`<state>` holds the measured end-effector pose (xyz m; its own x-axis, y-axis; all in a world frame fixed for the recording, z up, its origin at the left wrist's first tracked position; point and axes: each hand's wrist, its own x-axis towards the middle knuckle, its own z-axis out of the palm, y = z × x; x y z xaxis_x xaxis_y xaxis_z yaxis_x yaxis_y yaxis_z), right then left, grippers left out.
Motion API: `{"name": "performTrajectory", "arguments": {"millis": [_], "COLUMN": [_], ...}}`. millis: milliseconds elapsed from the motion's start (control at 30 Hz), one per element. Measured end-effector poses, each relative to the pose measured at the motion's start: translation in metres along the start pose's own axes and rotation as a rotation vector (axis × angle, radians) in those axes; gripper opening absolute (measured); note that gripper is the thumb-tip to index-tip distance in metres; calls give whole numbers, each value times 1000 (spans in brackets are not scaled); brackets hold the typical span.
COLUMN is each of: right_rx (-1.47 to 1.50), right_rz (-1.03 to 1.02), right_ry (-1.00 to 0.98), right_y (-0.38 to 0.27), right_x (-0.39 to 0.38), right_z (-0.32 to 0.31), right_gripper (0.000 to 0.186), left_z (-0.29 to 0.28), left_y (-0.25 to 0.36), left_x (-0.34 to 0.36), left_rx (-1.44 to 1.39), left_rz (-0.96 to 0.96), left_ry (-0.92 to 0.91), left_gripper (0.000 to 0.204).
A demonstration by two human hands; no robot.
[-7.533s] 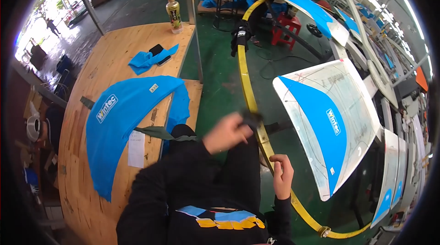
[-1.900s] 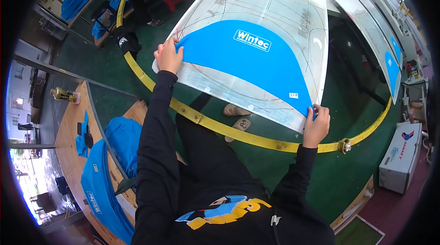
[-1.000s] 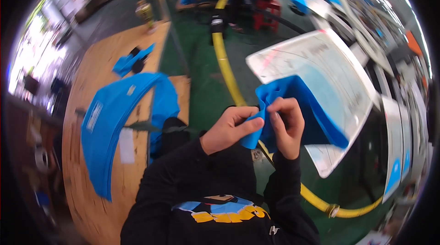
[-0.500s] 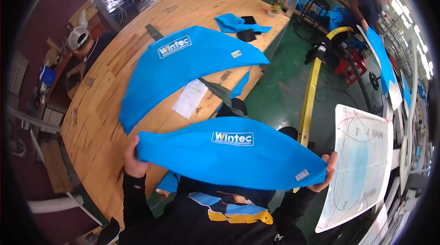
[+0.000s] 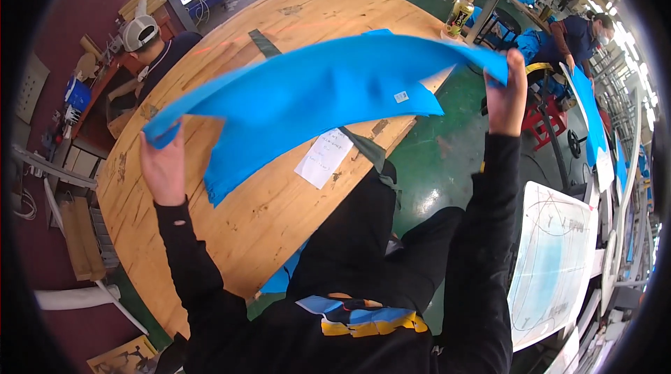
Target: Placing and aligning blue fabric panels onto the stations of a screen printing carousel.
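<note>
A curved blue fabric panel (image 5: 300,73) is stretched in the air between my hands, blurred by motion. My left hand (image 5: 164,168) grips its left end, fingers closed over the edge. The other end is pinched in my right hand (image 5: 508,98), beyond the table's right edge. Below it, a second blue fabric panel (image 5: 272,154) with a small white label lies on the wooden table (image 5: 157,241), partly covered by the raised one. Close to that panel lie a white paper with handwriting (image 5: 325,157) and a dark green strip (image 5: 367,147).
A drink bottle (image 5: 460,14) stands at the table's far right corner. A co-worker in a cap (image 5: 141,33) sits left of the table; another person (image 5: 580,38) handles blue fabric at the far right. A white marked board (image 5: 552,262) stands beside my right arm.
Both hands have lifted the held panel up and forward from above my lap to over the table. It now overlaps the panel lying there.
</note>
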<state>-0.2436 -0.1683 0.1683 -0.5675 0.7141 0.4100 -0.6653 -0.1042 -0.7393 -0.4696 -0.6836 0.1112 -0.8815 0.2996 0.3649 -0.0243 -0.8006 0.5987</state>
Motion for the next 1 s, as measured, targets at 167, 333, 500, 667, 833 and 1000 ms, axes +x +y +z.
{"name": "performTrajectory", "arguments": {"millis": [167, 333, 500, 667, 833, 1000], "right_rx": [-156, -366, -721, -751, -1054, -1103], "right_rz": [23, 235, 278, 83, 71, -26], "right_ry": [-32, -93, -99, -136, -146, -152], "right_y": [41, 118, 160, 158, 160, 160], "right_x": [25, 8, -4, 3, -9, -27], "right_z": [5, -33, -69, -82, -96, -99], "right_gripper": [6, 11, 13, 12, 12, 11], "left_z": [-18, -54, -70, -57, -59, -67], "left_y": [7, -23, -35, -30, -39, -46], "left_x": [8, -18, -35, -40, -55, -62], "left_rx": [136, 519, 862, 1000, 1259, 1463], "left_rz": [-34, -258, -524, -606, -502, -301], "left_ry": [158, 216, 320, 240, 237, 146], "left_gripper": [34, 33, 25, 23, 22, 25]}}
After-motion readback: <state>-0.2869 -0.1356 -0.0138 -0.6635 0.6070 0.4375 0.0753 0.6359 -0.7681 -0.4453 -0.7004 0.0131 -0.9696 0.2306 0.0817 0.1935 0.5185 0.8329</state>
